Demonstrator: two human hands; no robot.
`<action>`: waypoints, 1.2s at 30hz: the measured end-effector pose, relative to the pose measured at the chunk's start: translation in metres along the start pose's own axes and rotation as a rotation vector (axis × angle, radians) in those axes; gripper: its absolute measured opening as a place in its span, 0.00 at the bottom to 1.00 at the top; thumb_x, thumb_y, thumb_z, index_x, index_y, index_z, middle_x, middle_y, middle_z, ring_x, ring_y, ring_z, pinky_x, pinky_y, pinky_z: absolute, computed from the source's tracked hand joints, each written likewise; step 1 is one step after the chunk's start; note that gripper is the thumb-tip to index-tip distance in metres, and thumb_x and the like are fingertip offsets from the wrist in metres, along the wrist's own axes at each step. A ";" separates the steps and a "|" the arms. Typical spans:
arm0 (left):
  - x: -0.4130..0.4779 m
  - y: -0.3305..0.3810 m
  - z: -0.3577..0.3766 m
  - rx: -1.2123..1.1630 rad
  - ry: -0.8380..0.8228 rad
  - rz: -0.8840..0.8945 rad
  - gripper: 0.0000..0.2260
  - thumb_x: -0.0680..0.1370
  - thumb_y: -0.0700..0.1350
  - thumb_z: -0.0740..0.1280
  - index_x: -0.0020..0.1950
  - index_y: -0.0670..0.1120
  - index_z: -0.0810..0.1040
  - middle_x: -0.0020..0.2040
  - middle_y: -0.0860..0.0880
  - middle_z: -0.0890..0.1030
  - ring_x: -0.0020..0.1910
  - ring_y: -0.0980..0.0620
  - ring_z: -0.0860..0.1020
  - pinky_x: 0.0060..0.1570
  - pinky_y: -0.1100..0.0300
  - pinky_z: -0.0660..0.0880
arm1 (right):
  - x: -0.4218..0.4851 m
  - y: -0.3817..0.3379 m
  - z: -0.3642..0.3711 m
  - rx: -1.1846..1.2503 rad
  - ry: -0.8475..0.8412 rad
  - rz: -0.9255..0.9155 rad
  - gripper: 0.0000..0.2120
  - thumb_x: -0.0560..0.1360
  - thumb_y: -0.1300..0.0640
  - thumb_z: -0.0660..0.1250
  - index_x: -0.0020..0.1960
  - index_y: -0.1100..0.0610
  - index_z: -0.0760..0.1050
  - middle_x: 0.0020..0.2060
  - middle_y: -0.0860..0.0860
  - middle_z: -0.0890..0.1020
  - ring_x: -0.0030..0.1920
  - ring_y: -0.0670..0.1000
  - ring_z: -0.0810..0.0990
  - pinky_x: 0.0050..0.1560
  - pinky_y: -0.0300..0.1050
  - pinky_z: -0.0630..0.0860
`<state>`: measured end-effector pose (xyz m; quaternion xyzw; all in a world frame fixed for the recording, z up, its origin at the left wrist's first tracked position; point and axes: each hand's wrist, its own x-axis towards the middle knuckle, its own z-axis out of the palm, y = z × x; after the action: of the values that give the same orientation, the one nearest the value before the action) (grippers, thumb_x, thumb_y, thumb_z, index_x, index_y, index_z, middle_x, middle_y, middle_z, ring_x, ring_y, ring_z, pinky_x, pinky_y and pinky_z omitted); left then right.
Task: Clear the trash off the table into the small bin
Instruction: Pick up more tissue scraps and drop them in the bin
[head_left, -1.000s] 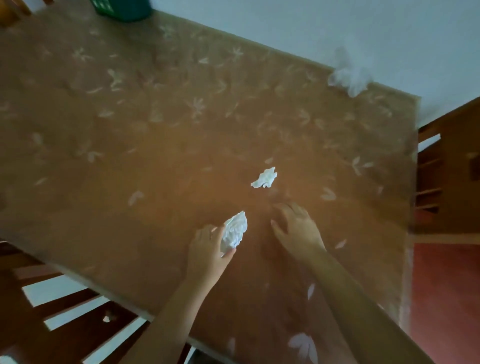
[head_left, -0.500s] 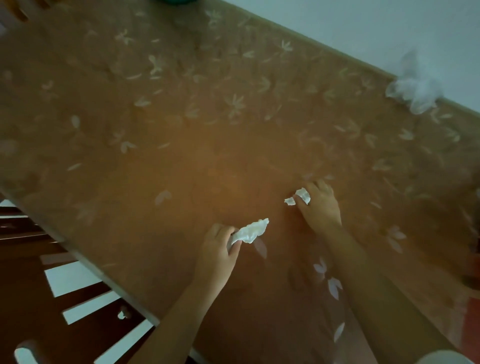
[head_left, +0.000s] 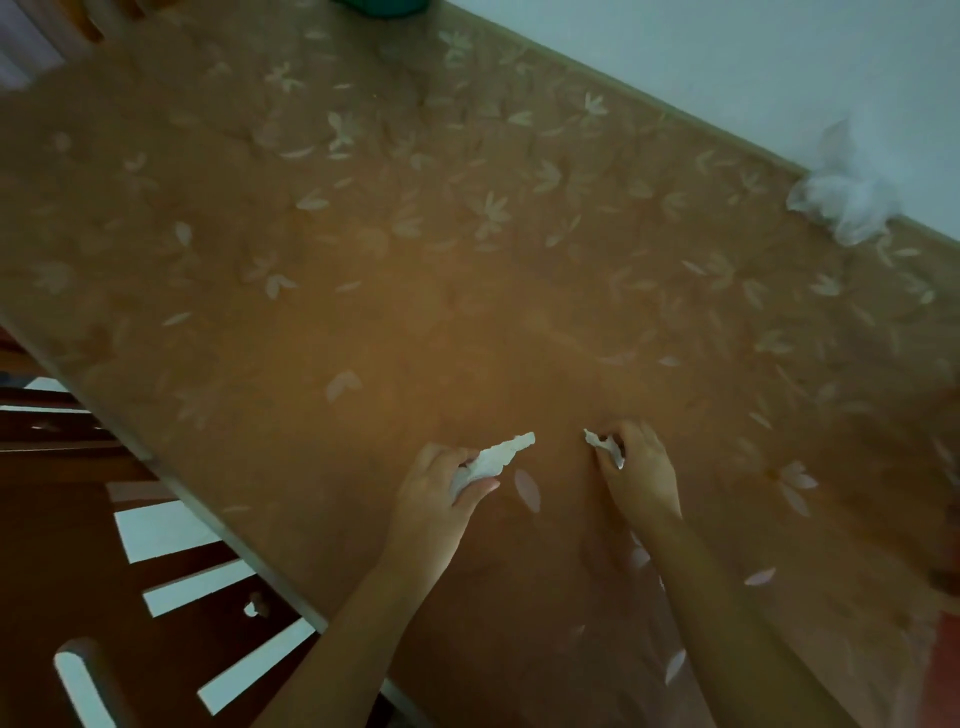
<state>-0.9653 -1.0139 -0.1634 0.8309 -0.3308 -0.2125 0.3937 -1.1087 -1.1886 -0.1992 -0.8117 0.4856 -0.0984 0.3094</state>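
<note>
So the small scrap (head_left: 602, 447), loose a second ago, is now pinched in the grip of the right hand (head_left: 641, 470). The left hand (head_left: 441, 491) still clutches its tissue wad (head_left: 491, 461). Crumpled plastic (head_left: 844, 208) sits at the far edge of the tabletop (head_left: 415, 332).

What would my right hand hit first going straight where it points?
Probably nothing nearby: the right hand, gripping a paper scrap, aims up-left over bare tablecloth, roughly toward the green bin at the far edge.

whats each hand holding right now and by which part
The left hand grips a crumpled tissue by its near end; the far end pokes out. The right hand pinches a smaller paper scrap by one end.
</note>
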 end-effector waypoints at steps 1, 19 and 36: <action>-0.004 0.002 -0.001 0.009 0.002 0.017 0.12 0.73 0.48 0.70 0.54 0.45 0.79 0.47 0.55 0.73 0.46 0.63 0.72 0.44 0.76 0.65 | -0.006 0.001 -0.001 0.021 -0.008 0.011 0.03 0.74 0.60 0.64 0.44 0.59 0.72 0.42 0.52 0.75 0.42 0.53 0.74 0.39 0.45 0.69; -0.157 0.045 -0.043 0.410 0.221 0.263 0.07 0.68 0.36 0.74 0.44 0.40 0.81 0.37 0.46 0.77 0.34 0.53 0.73 0.31 0.61 0.70 | -0.165 -0.025 -0.069 -0.002 -0.030 -0.352 0.01 0.72 0.60 0.65 0.42 0.58 0.74 0.38 0.50 0.75 0.39 0.51 0.74 0.34 0.44 0.70; -0.360 -0.002 -0.176 0.445 0.848 -0.097 0.05 0.72 0.38 0.68 0.46 0.38 0.82 0.38 0.45 0.76 0.33 0.51 0.72 0.34 0.70 0.64 | -0.285 -0.188 -0.022 0.092 -0.178 -0.986 0.04 0.69 0.61 0.69 0.42 0.56 0.75 0.36 0.47 0.75 0.35 0.47 0.75 0.35 0.31 0.67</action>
<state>-1.1054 -0.6641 -0.0258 0.9228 -0.1394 0.2029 0.2963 -1.1269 -0.8916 -0.0293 -0.9353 0.0112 -0.1847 0.3016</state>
